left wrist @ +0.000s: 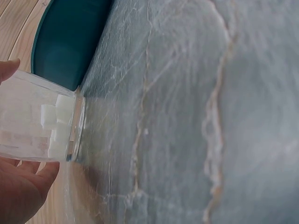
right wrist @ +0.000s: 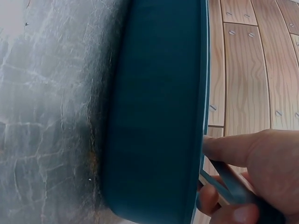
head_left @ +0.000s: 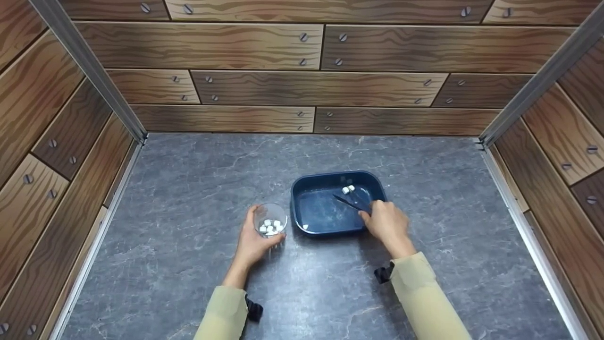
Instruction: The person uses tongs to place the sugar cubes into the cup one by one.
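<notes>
In the head view my left hand [head_left: 252, 243] grips a clear glass [head_left: 270, 208] that stands on the grey surface. Several white cubes [head_left: 270, 228] lie at the bottom of the glass; the left wrist view shows the cubes [left wrist: 58, 121] through its wall. Right of the glass sits a dark blue basin [head_left: 302, 179]. My right hand [head_left: 388, 224] is over the basin's right side and holds dark tongs [head_left: 347, 202], their tips down inside it, apart from the cubes. Two white cubes [head_left: 348, 190] lie near the basin's back wall, and one white piece [head_left: 306, 226] is at its front left corner.
Wood-patterned panels [head_left: 255, 87] close off the back and both sides. The grey marbled surface [head_left: 198, 174] runs around the basin and the glass. From low down, the right wrist view shows the basin's tall outer wall [right wrist: 154, 112] beside my hand.
</notes>
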Demonstrator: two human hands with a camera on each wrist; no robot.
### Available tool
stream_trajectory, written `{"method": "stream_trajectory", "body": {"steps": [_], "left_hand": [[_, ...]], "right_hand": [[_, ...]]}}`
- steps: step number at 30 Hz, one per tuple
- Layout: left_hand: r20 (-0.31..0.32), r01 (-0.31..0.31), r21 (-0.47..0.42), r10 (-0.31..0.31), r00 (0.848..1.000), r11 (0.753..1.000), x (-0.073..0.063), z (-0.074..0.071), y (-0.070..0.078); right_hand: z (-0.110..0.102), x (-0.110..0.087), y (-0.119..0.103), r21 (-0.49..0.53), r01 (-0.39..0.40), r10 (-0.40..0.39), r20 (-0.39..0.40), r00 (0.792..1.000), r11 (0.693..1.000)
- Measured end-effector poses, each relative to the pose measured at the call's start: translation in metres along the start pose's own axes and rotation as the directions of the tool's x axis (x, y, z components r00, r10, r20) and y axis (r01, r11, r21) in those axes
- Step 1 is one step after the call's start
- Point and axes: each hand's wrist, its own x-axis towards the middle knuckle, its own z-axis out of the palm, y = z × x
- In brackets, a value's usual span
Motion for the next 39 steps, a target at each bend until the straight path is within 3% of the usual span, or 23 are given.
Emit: {"method": "stream_trajectory", "body": {"steps": [10, 18, 39], "left_hand": [[0.016, 0.032, -0.006, -0.032, 0.999, 0.999, 0.0, -0.001, 0.002], [0.024, 0.06, 0.009, -0.06, 0.998, 0.998, 0.0, -0.001, 0.004], [0.009, 0.031, 0.005, -0.031, 0.999, 1.0, -0.001, 0.0, 0.003]], "right_hand": [[-0.009, 0.007, 0.0, -0.035, 0.036, -0.033, 0.076, 0.997, 0.999], [-0.01, 0.01, 0.001, -0.032, 0.034, -0.032, 0.067, 0.997, 0.999], [-0.006, 0.01, -0.001, -0.055, 0.018, -0.016, 0.035, 0.999, 0.998]]}}
